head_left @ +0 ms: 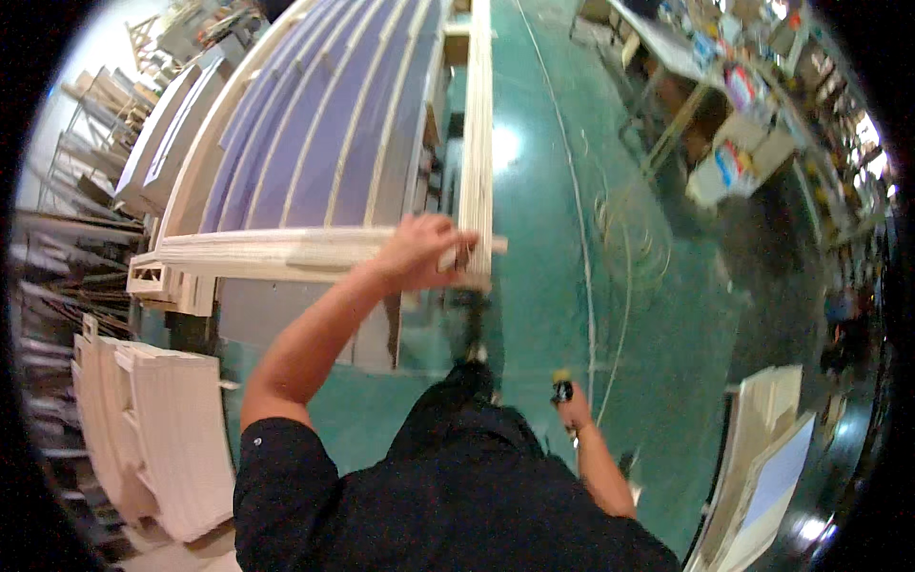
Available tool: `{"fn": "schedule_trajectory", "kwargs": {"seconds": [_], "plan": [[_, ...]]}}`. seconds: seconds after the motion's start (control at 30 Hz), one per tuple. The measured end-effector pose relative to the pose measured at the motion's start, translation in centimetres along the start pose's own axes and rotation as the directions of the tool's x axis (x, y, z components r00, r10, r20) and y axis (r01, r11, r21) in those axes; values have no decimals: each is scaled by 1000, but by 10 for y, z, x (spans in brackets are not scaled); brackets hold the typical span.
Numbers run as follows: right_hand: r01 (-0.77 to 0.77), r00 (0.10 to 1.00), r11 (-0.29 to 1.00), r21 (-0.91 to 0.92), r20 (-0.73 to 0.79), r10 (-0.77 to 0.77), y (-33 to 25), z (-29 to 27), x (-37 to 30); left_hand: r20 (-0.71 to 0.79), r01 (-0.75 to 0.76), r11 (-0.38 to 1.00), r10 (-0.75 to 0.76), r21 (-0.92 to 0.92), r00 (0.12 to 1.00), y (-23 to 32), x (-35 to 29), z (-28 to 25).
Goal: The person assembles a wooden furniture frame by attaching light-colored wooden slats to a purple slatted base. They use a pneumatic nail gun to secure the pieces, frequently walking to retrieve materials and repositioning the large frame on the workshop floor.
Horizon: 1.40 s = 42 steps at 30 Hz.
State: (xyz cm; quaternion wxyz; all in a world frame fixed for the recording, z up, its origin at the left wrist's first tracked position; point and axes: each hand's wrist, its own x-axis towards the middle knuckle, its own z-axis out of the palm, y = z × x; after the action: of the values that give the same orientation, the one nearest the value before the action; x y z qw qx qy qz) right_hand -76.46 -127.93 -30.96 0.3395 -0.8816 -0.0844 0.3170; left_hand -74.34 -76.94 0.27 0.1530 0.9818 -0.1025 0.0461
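Observation:
My left hand [424, 253] is at the near right corner of a pale wooden frame [286, 250], its fingers curled over the wood where the crosswise beam meets a long layered beam [477, 143]. A short pale end of wood juts out just right of the fingers. Inside the frame lies a purple-grey panel [329, 143] with several lengthwise strips. Low at my right side, my right hand [576, 412] is closed around a dark hand tool [561, 389] with a yellowish end. Its exact kind is too small and blurred to tell.
A thin hose [624, 305] trails and loops over the green floor [534, 315]. Stacked wooden parts [172, 429] stand at left, and boards [762, 477] lean at lower right. A cluttered workbench [667, 48] is at far right, with a box [734, 176] beside it.

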Motion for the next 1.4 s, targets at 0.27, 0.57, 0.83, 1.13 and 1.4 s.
{"fn": "schedule_trajectory", "kwargs": {"seconds": [0.27,0.57,0.83,1.13,1.4], "plan": [[-126,992,986,-113,-30,123,-11,48,-99,-64,-40,998,37,-54,997,11,-6,-18],[-250,940,805,537,-63,334,-12,72,-71,160,-34,999,30,24,987,-5,1,-18],[1,911,764,645,-316,266,-218,6,-12,110,-20,999,15,41,994,13,4,-18],[382,907,486,786,-419,-36,-336,14,4,20,-54,998,53,18,998,9,2,-11],[504,862,469,726,-460,-214,-371,18,50,63,25,1000,-26,9,998,10,3,-19]]}}
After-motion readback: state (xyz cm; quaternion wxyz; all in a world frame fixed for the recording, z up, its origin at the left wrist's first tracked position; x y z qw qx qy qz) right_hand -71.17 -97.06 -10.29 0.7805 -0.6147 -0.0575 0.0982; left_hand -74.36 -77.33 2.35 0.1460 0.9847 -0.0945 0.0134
